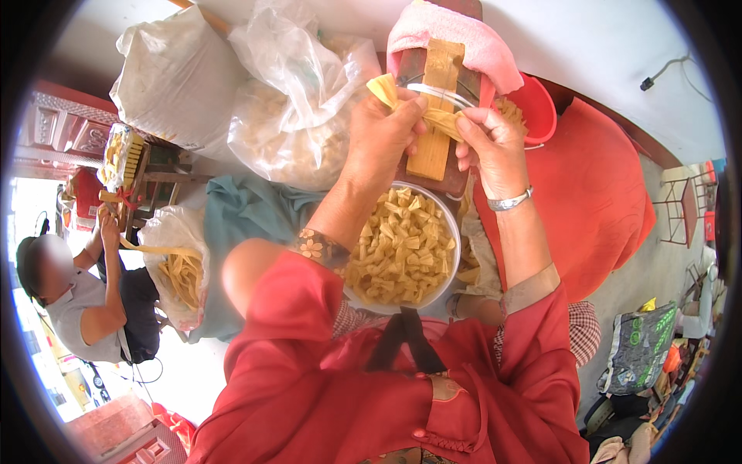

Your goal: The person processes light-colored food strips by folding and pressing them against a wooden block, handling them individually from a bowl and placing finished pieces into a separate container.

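Note:
A flat yellow strip, twisted in the middle, is stretched between both my hands. My left hand pinches it near one end, and a flared tip sticks up past the thumb. The other end is between the thumb and fingers of my right hand. Directly beneath is a wooden block with a white band around it, fixed on a dark board. Between my forearms a round white basin holds many small knotted yellow pieces. My left forearm covers part of its rim.
A pink towel drapes over the board's far end, beside a red bucket. Clear plastic bags and a white sack stand at left. A co-worker sits far left by a bag of yellow strips. Red cloth lies right.

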`<state>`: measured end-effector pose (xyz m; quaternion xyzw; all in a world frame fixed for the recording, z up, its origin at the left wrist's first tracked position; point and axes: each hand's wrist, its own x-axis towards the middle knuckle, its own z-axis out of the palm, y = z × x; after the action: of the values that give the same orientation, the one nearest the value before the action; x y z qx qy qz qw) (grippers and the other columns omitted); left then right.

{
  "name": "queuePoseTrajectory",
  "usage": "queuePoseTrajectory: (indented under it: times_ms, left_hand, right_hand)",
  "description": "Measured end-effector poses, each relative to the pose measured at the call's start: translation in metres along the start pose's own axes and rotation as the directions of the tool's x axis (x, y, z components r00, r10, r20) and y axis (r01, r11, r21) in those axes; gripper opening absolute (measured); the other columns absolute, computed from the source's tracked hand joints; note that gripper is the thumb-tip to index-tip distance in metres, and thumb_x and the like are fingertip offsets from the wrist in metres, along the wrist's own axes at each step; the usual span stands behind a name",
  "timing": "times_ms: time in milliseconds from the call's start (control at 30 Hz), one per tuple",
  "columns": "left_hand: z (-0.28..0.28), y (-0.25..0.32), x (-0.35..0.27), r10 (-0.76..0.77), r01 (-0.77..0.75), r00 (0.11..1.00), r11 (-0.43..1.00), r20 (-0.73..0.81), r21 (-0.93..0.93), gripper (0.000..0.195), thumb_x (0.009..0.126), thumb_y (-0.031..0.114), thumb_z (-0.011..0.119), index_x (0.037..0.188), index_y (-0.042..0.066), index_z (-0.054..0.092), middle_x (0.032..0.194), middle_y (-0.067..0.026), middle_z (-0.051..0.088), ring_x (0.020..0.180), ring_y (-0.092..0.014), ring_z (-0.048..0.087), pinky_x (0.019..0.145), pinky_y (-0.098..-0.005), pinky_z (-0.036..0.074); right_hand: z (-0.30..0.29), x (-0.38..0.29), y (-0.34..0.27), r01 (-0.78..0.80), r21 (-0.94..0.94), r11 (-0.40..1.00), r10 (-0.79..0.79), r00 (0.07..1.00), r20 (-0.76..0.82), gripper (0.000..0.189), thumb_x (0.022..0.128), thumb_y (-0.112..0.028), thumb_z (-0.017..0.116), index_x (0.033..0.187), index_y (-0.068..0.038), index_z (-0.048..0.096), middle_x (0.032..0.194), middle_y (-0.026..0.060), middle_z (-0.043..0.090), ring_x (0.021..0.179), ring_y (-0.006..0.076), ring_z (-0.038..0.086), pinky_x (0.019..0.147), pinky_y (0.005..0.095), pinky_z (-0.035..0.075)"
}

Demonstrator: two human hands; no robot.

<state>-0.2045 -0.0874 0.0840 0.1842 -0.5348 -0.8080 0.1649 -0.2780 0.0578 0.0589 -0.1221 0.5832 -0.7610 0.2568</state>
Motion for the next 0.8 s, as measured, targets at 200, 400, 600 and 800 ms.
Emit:
queuePoseTrajectory:
  times_ms: [200, 400, 600, 800]
  left_hand:
    - [-0.002, -0.003, -0.002, 0.01, -0.01, 1.0, 1.0, -0.012, -0.007, 0.009, 0.084, 0.009, 0.061, 0.088, 0.001, 0.057, 0.064, -0.0019, 0.054, 0.047, -0.007, 0.045, 0.043, -0.0208, 0.036]
    - [0.005, -0.013, 0.006, 0.157, -0.118, 0.979, 0.955, -0.127, 0.272, 0.008, 0.081, 0.008, 0.061, 0.08, 0.001, 0.059, 0.061, -0.0029, 0.057, 0.051, -0.008, 0.053, 0.049, -0.0233, 0.042]
    - [0.004, -0.017, 0.011, 0.163, -0.085, 0.97, 0.923, -0.18, 0.374, 0.008, 0.078, 0.007, 0.062, 0.078, -0.001, 0.059, 0.06, -0.0052, 0.059, 0.054, -0.01, 0.056, 0.052, -0.0243, 0.044]
    - [0.003, -0.016, 0.011, 0.146, -0.074, 0.971, 0.937, -0.191, 0.341, 0.007, 0.08, 0.007, 0.059, 0.08, 0.0, 0.058, 0.061, -0.0049, 0.059, 0.052, -0.01, 0.054, 0.049, -0.0251, 0.043]
  right_hand:
    - [0.002, -0.002, 0.001, 0.038, 0.005, 0.999, -0.038, 0.999, -0.006, 0.02, 0.086, -0.013, 0.064, 0.1, 0.0, 0.059, 0.073, 0.0023, 0.059, 0.054, 0.0073, 0.057, 0.046, 0.0211, 0.05]
    - [0.012, -0.002, 0.0, 0.088, -0.161, 0.983, -0.101, 0.992, -0.075, 0.01, 0.086, -0.007, 0.061, 0.094, 0.0, 0.06, 0.074, 0.0027, 0.059, 0.055, 0.0075, 0.057, 0.046, 0.0219, 0.051]
    - [0.014, -0.001, 0.001, 0.106, -0.231, 0.967, -0.133, 0.986, -0.105, 0.007, 0.086, -0.004, 0.061, 0.091, 0.001, 0.061, 0.077, 0.0047, 0.061, 0.055, 0.0093, 0.059, 0.046, 0.0224, 0.051]
    - [0.014, -0.008, -0.003, 0.139, -0.347, 0.927, -0.176, 0.981, -0.076, 0.007, 0.084, -0.002, 0.061, 0.089, 0.002, 0.061, 0.078, 0.0068, 0.061, 0.056, 0.0115, 0.06, 0.047, 0.0233, 0.051]
